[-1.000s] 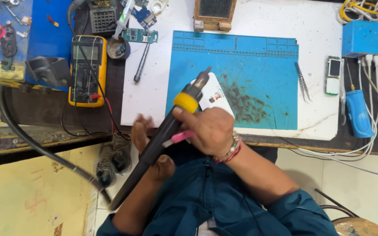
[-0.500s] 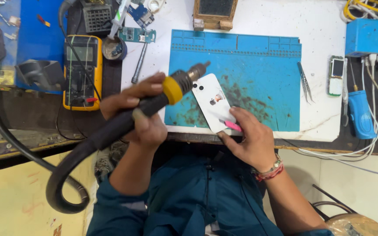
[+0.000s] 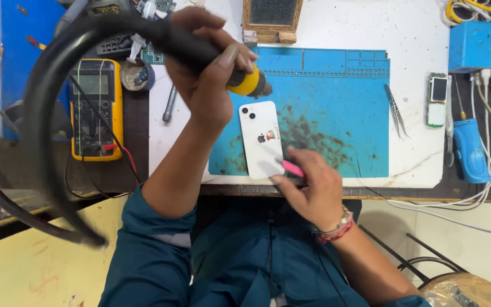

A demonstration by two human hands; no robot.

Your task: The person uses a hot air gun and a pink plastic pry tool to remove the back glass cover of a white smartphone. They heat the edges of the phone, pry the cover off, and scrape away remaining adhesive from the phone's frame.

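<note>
Gripping a hot-air wand (image 3: 240,79) in the left hand (image 3: 208,85), fingers wrapped fully round the black handle just behind the yellow collar, nozzle end angled down toward the upper edge of a white phone (image 3: 261,139). Lying back-up on the stained blue work mat (image 3: 336,102), camera lenses toward the far side, lower end close to the near edge of the bench, probably so both hands can reach it without stretching. Looping out to the left in a wide arc and dropping below the bench, a thick black hose (image 3: 41,142), apparently held high so the wand stays free to swing

Pressing down at the phone's lower right corner with the right hand (image 3: 311,190), fingers curled closed round a slim pink tool (image 3: 294,168), tip at the seam of the phone's edge; thumb and forefinger pinching it low, seemingly for control

Sitting apart from the work: a yellow multimeter (image 3: 95,108) on the dark surface to the left, tweezers (image 3: 396,111) on the mat's right margin, a small handset (image 3: 437,99) and a blue cabled handpiece (image 3: 471,150) further right, a blue box (image 3: 478,45) at the far corner
</note>
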